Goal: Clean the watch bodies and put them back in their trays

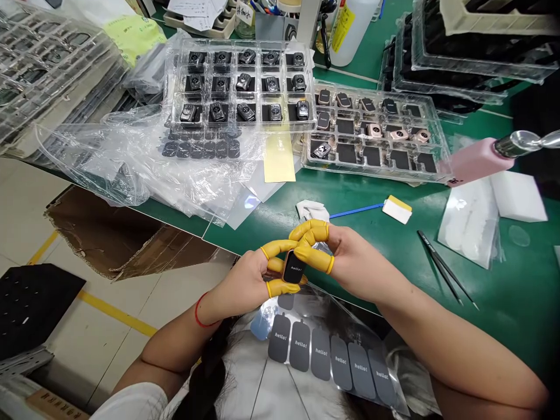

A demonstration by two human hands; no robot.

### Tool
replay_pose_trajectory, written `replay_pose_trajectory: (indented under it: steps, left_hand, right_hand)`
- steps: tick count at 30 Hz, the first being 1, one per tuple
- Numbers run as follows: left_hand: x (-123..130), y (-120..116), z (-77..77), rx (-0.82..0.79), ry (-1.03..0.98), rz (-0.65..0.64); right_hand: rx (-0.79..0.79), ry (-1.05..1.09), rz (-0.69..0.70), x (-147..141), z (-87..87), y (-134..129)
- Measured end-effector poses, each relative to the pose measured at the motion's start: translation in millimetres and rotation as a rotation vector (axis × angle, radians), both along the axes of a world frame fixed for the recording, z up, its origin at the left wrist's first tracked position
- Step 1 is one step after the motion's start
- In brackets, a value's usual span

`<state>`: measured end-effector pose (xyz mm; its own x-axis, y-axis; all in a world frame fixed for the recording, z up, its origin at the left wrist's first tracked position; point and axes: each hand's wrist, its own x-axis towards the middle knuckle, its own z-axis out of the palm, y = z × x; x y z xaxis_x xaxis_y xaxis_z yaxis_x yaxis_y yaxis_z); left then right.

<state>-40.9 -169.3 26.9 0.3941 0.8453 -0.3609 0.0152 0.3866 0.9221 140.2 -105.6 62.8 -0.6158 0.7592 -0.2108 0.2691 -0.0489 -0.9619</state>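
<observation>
Yellow finger cots cover the fingertips of both my hands. Between them is a small watch body (pixel 294 267) with a dark face reading "hello!". My left hand (pixel 266 271) grips it by its edges, thumb below and fingers above. The fingers of my right hand (pixel 326 248) are pinched at its upper right corner. On my lap lies a clear sheet of dark "hello!" stickers (pixel 321 353). A clear tray (pixel 376 166) at the centre right holds rose-gold and dark watch bodies; another tray (pixel 240 127) to its left holds dark ones, mostly back side up.
Black tweezers (pixel 441 265), a blue stick (pixel 356 210), a white pad (pixel 397 210) and a pink bottle (pixel 475 163) lie or stand at the right. Stacked trays (pixel 464 58) rise behind. Plastic film (pixel 144 169) covers the left table edge, above a cardboard box (pixel 114 233).
</observation>
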Motion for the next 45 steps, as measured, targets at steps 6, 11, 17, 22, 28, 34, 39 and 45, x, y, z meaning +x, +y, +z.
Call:
replay_pose_trajectory:
  steps: [6,11,17,22,28,34,39,45]
  left_hand:
    - [0,-1,0.0,0.003,0.026,-0.002]
    - [0,-1,-1.3,-0.031,-0.001,0.006]
    - [1,0,-7.3,-0.082,-0.093,0.068]
    - [4,3,-10.3,-0.063,-0.073,0.022]
    - [17,22,-7.7,-0.073,-0.147,0.006]
    - [19,36,-13.4,-0.008,-0.030,0.000]
    - [16,41,-23.0,0.013,0.041,-0.071]
    - [14,45,-29.8,-0.007,0.010,-0.090]
  right_hand:
    - [0.019,-0.018,-0.010,-1,0.4,-1]
    - [0.132,-0.072,-0.012,-2,-1.3,-2]
    - [0.692,-0.232,-0.103,4,-8.0,-11]
    - [0.457,-0.234,0.044,-1,-17.4,-8]
    - [0.251,-0.108,-0.008,7,-11.5,10]
    - [0.641,-0.293,-0.478,39,10.4,111]
    - [0.742,-0.525,-0.467,49,0.5,218]
    - [0.762,-0.730,-0.472,75,-19.0,257]
